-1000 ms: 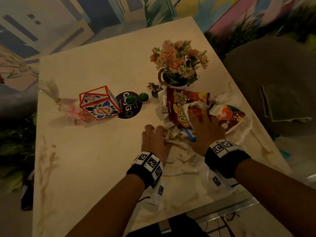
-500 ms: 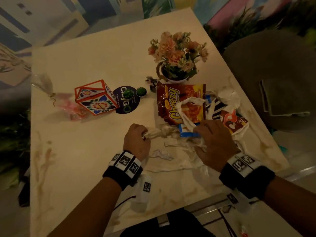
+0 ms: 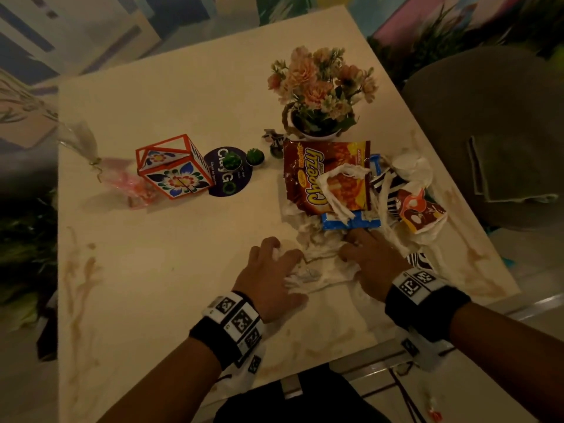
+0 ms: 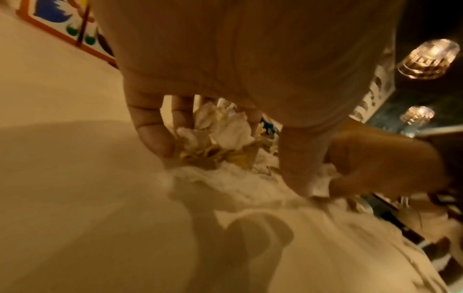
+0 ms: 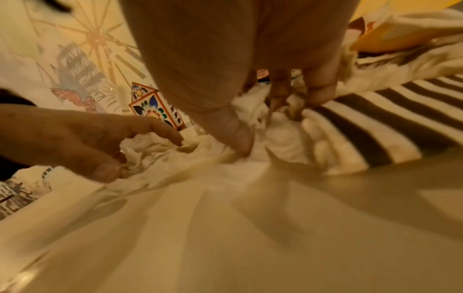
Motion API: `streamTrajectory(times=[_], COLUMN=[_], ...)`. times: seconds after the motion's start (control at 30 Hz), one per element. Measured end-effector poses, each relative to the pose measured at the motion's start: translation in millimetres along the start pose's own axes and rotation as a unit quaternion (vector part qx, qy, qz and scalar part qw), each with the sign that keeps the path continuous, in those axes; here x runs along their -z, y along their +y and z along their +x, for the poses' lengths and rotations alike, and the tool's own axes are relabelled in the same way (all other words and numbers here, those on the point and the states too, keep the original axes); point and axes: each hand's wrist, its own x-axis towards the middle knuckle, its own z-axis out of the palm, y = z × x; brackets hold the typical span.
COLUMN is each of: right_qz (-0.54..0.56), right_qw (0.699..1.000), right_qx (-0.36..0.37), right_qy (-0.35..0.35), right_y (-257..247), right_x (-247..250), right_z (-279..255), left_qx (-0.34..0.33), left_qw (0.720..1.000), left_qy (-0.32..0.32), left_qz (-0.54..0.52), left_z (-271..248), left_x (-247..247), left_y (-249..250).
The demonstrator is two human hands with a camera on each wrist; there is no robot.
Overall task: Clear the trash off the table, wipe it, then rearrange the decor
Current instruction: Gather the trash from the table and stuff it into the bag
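Crumpled white tissue (image 3: pixel 317 264) lies bunched on the cream tabletop (image 3: pixel 171 270) between a person's two hands, the first trash to be gathered in a clean-up that has yet to reach wiping or decor. The left hand (image 3: pixel 268 276) curls its fingers and thumb around the tissue's left end, while the right hand (image 3: pixel 370 264) digs curled fingers into the right end, pinching folds of paper; the wrist views show both sets of fingertips buried in the wad. The heap's long axis runs left to right between the palms, so a squeeze inward looks the likely way to ball it up. Just beyond the right hand, and nearer to it than to the left, sit the rest of the litter: a red-and-yellow Cheezy snack bag (image 3: pixel 326 175), a blue wrapper (image 3: pixel 351 222) touching the tissue's far edge, a striped paper bag (image 3: pixel 387 190) and a red printed wrapper (image 3: pixel 421 212). The flower pot (image 3: pixel 317 134), holding peach blooms, stands behind the snack bag. A painted lantern box (image 3: pixel 174 169) stands well to the left, apart from the trash. Brown smears (image 3: pixel 76 270) mark the tabletop's left side.
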Motion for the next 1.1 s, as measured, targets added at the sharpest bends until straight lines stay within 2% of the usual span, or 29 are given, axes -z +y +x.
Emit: streamTrajectory(times=[0.13,0.2,0.37,0.47,0.57,0.67,0.8,0.9,0.97,1.1], right_qz=[0.052,0.081,0.142,0.189,0.229,0.260,0.289,0.305,0.306,0.314], right_qw=[0.996,0.994,0.974,0.960,0.951,0.946,0.926,0.911,0.909,0.918], right_qx=[0.049,0.041,0.050,0.054,0.040,0.033,0.069,0.098,0.103,0.072], right_qy=[0.050,0.068,0.167,0.200,0.203,0.191,0.231,0.261,0.264,0.231], right_y=[4,0,-5,-9,-20,-36,-56,-70,-83,-110], right_x=[-7,-2,30,54,80,105,139,158,161,147], right_z=[4,2,-12,-21,-28,-29,-22,-13,-4,19], left_qx=[-0.016,-0.015,0.021,0.043,0.077,0.072,0.047,0.030,0.033,0.068], left_qw=[0.992,0.986,0.967,0.953,0.937,0.914,0.878,0.855,0.849,0.863], left_qy=[0.113,0.150,0.215,0.252,0.270,0.304,0.357,0.413,0.433,0.417], left_qz=[-0.049,-0.070,-0.134,-0.165,-0.207,-0.258,-0.314,-0.312,-0.300,-0.277], left_z=[3,5,-3,-15,-30,-41,-56,-70,-76,-79], left_x=[-11,-13,7,27,45,60,83,101,108,109], left_y=[2,-5,-26,-36,-42,-45,-44,-46,-52,-76])
